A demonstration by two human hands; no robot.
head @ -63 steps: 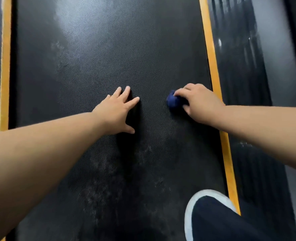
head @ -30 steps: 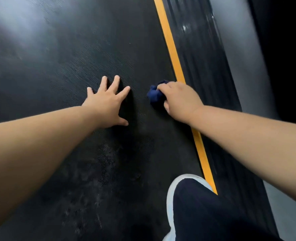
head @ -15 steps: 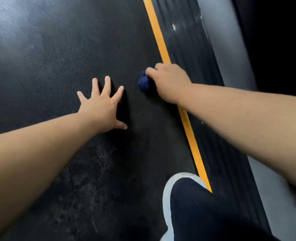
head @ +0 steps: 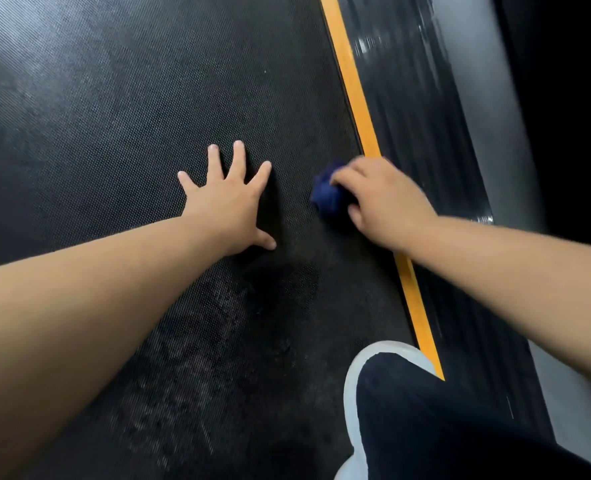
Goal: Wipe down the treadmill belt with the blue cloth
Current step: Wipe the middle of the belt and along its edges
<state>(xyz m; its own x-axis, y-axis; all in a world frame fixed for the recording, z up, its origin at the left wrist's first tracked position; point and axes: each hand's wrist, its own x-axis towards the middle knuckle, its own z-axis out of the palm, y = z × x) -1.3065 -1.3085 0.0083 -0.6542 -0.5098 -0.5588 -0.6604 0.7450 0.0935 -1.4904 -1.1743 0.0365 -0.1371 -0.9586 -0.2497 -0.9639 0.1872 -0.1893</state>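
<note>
- Under the left hand [head: 224, 202], on the head view, I saw the treadmill belt [head: 131, 116]; the hand lay flat on it, fingers straight and spread.
- Just right of it, the right hand [head: 384, 199] gripped the bunched blue cloth [head: 328, 197], fingers curled over it, beside the yellow stripe [head: 353, 88].
- Below the right hand I saw a white-edged shoe [head: 353, 393] on the belt.

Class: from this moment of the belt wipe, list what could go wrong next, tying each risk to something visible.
The blue cloth is bunched small in the right hand, so strokes may miss the pale smudges lower on the treadmill belt.
The left hand presses flat on the belt; if it slides, the person could lurch.
</note>
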